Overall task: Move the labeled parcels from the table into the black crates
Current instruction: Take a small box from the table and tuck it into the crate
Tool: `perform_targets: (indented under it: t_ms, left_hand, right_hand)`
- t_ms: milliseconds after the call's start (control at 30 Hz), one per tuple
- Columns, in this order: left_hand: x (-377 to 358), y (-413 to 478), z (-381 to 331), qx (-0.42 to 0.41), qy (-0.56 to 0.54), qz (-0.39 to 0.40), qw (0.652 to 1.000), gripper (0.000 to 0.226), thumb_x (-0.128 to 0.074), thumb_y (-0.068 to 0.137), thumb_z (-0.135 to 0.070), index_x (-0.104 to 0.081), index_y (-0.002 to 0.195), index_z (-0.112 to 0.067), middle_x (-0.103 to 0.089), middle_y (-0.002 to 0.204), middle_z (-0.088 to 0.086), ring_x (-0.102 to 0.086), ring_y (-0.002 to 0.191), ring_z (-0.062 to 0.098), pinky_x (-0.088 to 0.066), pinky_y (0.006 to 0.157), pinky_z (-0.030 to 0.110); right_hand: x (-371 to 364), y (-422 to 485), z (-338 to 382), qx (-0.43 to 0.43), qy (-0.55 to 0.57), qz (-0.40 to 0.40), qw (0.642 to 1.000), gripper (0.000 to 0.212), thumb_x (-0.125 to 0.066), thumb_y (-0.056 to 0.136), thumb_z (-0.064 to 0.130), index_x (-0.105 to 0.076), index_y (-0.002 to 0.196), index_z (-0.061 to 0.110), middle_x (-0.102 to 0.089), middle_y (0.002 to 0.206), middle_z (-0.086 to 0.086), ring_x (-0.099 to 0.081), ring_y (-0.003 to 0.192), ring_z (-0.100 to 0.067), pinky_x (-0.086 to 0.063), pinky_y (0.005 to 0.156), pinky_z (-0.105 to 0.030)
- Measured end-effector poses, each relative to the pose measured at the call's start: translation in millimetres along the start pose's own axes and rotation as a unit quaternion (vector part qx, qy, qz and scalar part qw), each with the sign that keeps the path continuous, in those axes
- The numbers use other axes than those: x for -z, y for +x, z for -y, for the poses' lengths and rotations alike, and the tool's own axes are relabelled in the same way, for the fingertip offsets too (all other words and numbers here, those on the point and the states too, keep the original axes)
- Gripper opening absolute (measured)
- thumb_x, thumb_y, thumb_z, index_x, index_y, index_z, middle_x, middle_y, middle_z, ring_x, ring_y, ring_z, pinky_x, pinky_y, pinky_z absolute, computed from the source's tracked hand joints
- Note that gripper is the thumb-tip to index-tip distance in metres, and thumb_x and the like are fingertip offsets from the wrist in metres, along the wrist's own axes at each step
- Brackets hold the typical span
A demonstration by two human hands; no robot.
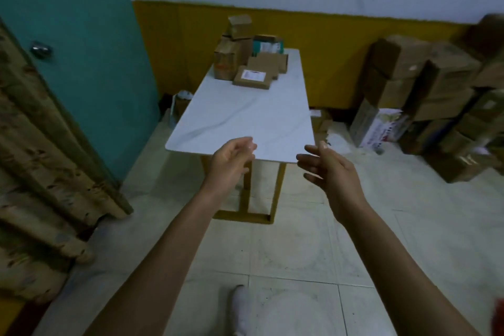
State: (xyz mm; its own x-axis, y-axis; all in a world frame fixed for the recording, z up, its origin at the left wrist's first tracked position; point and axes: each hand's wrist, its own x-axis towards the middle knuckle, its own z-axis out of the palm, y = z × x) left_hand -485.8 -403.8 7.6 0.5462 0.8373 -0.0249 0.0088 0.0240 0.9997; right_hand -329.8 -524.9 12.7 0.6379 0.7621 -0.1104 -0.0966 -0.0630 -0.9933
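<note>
Several brown cardboard parcels are piled at the far end of a white marble-look table (240,120). The nearest is a flat parcel (253,78) with a white label on top. Behind it lie another flat box (268,62), a tall stack of boxes (234,46) and a teal box (267,45). My left hand (231,159) and my right hand (327,165) are stretched out side by side over the table's near edge. Both hold nothing, with their fingers loosely spread. No black crate is in view.
A teal door (81,43) and a patterned curtain (41,144) stand on the left. Stacked cardboard cartons (436,90) fill the right side against the yellow wall. Tiled floor (300,254) lies between me and the table; my white-socked foot (241,305) shows below.
</note>
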Motion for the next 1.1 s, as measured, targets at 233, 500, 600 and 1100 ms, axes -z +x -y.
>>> perform_targets:
  t_ms: [233,500,600,1100]
  left_hand:
    - [-70.2,151.0,17.4,0.048,-0.086,0.054,0.994,0.051,-0.029,0.101,-0.042,-0.032,0.148,-0.021,-0.036,0.151,-0.008,-0.035,0.138,0.011,-0.029,0.105,0.026]
    - [-138.7,278.2,24.7,0.104,-0.102,0.089,0.985,0.054,-0.020,0.101,-0.045,-0.032,0.147,-0.018,-0.034,0.153,-0.002,-0.031,0.141,0.016,-0.021,0.118,0.040]
    - [-162.8,320.5,33.5,0.115,-0.099,0.071,0.986,0.055,-0.015,0.102,-0.045,-0.034,0.146,-0.017,-0.035,0.152,-0.001,-0.031,0.141,0.017,-0.020,0.118,0.040]
    - [-339.3,504.2,70.9,0.158,-0.142,-0.120,0.970,0.051,-0.014,0.104,-0.040,-0.036,0.144,-0.019,-0.038,0.150,0.000,-0.035,0.138,0.020,-0.024,0.115,0.041]
  right_hand:
    - [48.2,127.6,-5.2,-0.050,0.116,-0.089,0.988,0.055,-0.034,0.097,0.055,-0.052,0.135,0.020,-0.060,0.128,-0.001,-0.058,0.115,-0.016,-0.044,0.097,-0.037]
    - [103.5,245.3,0.3,-0.063,0.165,-0.130,0.976,0.064,-0.025,0.099,0.057,-0.046,0.140,0.012,-0.052,0.142,-0.007,-0.047,0.131,-0.021,-0.033,0.108,-0.036]
    - [125.2,292.1,-2.2,-0.079,0.196,-0.113,0.971,0.070,-0.020,0.099,0.058,-0.040,0.144,0.009,-0.048,0.145,-0.007,-0.043,0.135,-0.019,-0.029,0.112,-0.036]
    - [267.2,575.7,-14.6,-0.163,0.162,0.110,0.967,0.058,-0.015,0.103,0.047,-0.037,0.146,0.015,-0.037,0.153,-0.001,-0.032,0.142,-0.015,-0.022,0.115,-0.035]
